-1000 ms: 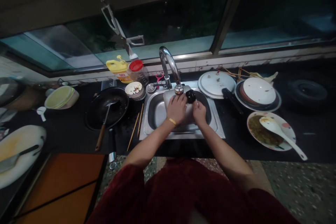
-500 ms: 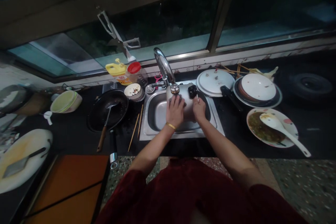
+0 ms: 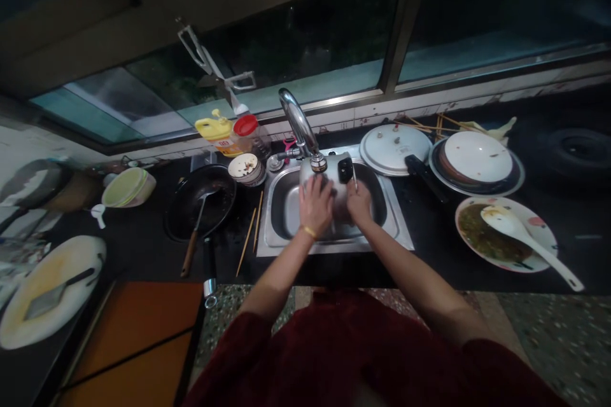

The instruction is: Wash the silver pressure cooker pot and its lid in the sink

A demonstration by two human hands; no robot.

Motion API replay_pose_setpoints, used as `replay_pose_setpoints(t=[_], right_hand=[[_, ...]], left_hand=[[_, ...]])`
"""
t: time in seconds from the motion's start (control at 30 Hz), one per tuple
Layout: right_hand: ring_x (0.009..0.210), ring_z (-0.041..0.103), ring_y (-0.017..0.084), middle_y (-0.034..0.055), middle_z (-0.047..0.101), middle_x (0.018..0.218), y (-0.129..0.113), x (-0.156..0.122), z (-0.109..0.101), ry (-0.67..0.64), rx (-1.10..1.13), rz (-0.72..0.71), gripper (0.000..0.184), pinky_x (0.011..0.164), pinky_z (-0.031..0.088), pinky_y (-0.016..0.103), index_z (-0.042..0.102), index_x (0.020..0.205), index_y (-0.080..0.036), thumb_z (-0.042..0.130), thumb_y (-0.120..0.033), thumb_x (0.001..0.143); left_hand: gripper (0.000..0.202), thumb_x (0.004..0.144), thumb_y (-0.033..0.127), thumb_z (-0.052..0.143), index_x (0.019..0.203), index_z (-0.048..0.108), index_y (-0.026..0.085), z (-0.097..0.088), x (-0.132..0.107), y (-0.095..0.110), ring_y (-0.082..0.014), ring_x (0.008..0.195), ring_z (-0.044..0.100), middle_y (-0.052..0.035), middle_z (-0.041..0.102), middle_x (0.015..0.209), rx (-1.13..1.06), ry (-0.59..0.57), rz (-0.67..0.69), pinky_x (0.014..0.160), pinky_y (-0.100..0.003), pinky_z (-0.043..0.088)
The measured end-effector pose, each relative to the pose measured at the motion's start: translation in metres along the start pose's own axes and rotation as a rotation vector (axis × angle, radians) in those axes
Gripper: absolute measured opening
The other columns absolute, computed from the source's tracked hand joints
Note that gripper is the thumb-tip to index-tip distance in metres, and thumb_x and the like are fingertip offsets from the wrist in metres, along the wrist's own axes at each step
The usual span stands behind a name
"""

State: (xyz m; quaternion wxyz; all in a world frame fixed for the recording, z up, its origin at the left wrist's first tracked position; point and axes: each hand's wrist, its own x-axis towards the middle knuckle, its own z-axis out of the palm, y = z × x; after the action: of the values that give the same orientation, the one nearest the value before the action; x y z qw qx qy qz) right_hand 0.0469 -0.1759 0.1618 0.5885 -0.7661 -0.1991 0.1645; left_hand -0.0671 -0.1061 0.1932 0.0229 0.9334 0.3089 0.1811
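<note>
Both my hands are in the steel sink [image 3: 279, 216], under the curved tap [image 3: 298, 121]. They hold a pale metal pot [image 3: 334, 175] with a black knob [image 3: 344, 168] turned towards the back. My left hand [image 3: 316, 203], with a yellow band at the wrist, lies on the pot's left side, fingers curled over it. My right hand [image 3: 359, 200] grips the pot's right side just below the knob. Most of the pot's body is hidden by my hands.
Left of the sink lie chopsticks [image 3: 248, 238], a dark wok [image 3: 200, 200] with a spatula, a small bowl [image 3: 245, 167] and a yellow bottle [image 3: 217, 132]. On the right are a pot lid [image 3: 394, 147], a covered pan [image 3: 475, 162] and a plate with a white ladle [image 3: 506, 232].
My hands and the pot have shifted slightly within the sink under the tap; the knob now sits a little further left. My head has turned a bit.
</note>
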Motion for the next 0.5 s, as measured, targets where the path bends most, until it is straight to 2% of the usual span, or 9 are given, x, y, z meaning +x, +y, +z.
replay_pose_setpoints(t=[0.07,0.1,0.13,0.17,0.2,0.27,0.37,0.43,0.5], right_hand=[[0.061,0.039,0.015,-0.0022,0.046,0.058,0.000,-0.004,0.001,0.006,-0.027,-0.026,0.029,0.058,0.026,0.028,0.046,0.065,-0.022,0.039,-0.040,0.087],[0.060,0.038,0.015,-0.0026,0.044,0.058,-0.001,-0.005,0.002,0.006,-0.039,-0.032,0.029,0.058,0.025,0.028,0.045,0.065,-0.022,0.039,-0.040,0.087],[0.060,0.037,0.014,-0.0030,0.043,0.058,-0.001,-0.004,0.004,-0.001,-0.045,-0.033,0.029,0.059,0.025,0.028,0.044,0.064,-0.022,0.039,-0.039,0.086],[0.060,0.037,0.014,-0.0032,0.043,0.058,-0.002,-0.002,0.005,-0.013,-0.043,-0.031,0.029,0.058,0.024,0.028,0.043,0.063,-0.022,0.039,-0.039,0.086],[0.060,0.036,0.014,-0.0034,0.043,0.058,-0.003,0.000,0.007,-0.026,-0.035,-0.030,0.029,0.058,0.024,0.027,0.043,0.063,-0.022,0.040,-0.040,0.086],[0.060,0.036,0.013,-0.0033,0.043,0.059,-0.002,0.005,0.010,-0.041,-0.005,-0.036,0.030,0.059,0.025,0.027,0.043,0.062,-0.022,0.040,-0.040,0.086],[0.060,0.036,0.013,-0.0031,0.045,0.061,0.000,0.010,0.010,-0.029,0.040,-0.023,0.030,0.059,0.026,0.027,0.044,0.064,-0.022,0.039,-0.041,0.086],[0.059,0.036,0.013,-0.0036,0.044,0.060,0.002,0.009,0.009,-0.023,0.054,-0.003,0.030,0.059,0.026,0.027,0.043,0.064,-0.022,0.040,-0.041,0.087],[0.058,0.035,0.013,-0.0041,0.042,0.058,0.004,0.007,0.007,-0.024,0.052,-0.002,0.031,0.059,0.025,0.027,0.042,0.063,-0.022,0.041,-0.041,0.087]], left_hand=[[0.037,0.090,0.019,0.040,0.121,0.060,0.016,-0.008,0.039,-0.015,-0.0274,0.130,0.044,-0.0144,0.056,0.132,-0.035,-0.068,-0.105,0.110,-0.046,0.034],[0.035,0.089,0.016,0.040,0.115,0.063,0.014,-0.011,0.056,-0.020,-0.0258,0.122,0.051,-0.0153,0.062,0.122,-0.057,-0.158,-0.153,0.106,-0.042,0.039],[0.033,0.088,0.016,0.041,0.111,0.065,0.013,-0.014,0.068,-0.022,-0.0255,0.116,0.055,-0.0159,0.064,0.117,-0.070,-0.236,-0.179,0.103,-0.040,0.042],[0.034,0.088,0.017,0.041,0.114,0.064,0.013,-0.014,0.070,-0.019,-0.0266,0.118,0.054,-0.0165,0.063,0.119,-0.057,-0.218,-0.184,0.103,-0.042,0.041],[0.037,0.089,0.021,0.041,0.119,0.061,0.013,-0.013,0.064,-0.013,-0.0282,0.125,0.049,-0.0170,0.059,0.127,-0.034,-0.148,-0.162,0.107,-0.045,0.036],[0.045,0.091,0.027,0.041,0.133,0.051,0.013,-0.007,0.034,0.007,-0.0307,0.136,0.036,-0.0170,0.048,0.140,0.008,-0.069,-0.071,0.112,-0.051,0.026],[0.051,0.092,0.029,0.040,0.142,0.041,0.017,0.000,-0.010,0.025,-0.0292,0.141,0.027,-0.0124,0.038,0.150,0.013,-0.073,0.058,0.114,-0.052,0.023],[0.048,0.092,0.027,0.041,0.139,0.044,0.019,-0.002,-0.007,0.015,-0.0290,0.141,0.027,-0.0107,0.041,0.148,0.005,-0.081,0.075,0.114,-0.052,0.024],[0.043,0.092,0.023,0.039,0.132,0.051,0.016,-0.008,0.020,-0.010,-0.0283,0.138,0.033,-0.0126,0.048,0.142,-0.020,-0.082,-0.005,0.113,-0.049,0.027]])
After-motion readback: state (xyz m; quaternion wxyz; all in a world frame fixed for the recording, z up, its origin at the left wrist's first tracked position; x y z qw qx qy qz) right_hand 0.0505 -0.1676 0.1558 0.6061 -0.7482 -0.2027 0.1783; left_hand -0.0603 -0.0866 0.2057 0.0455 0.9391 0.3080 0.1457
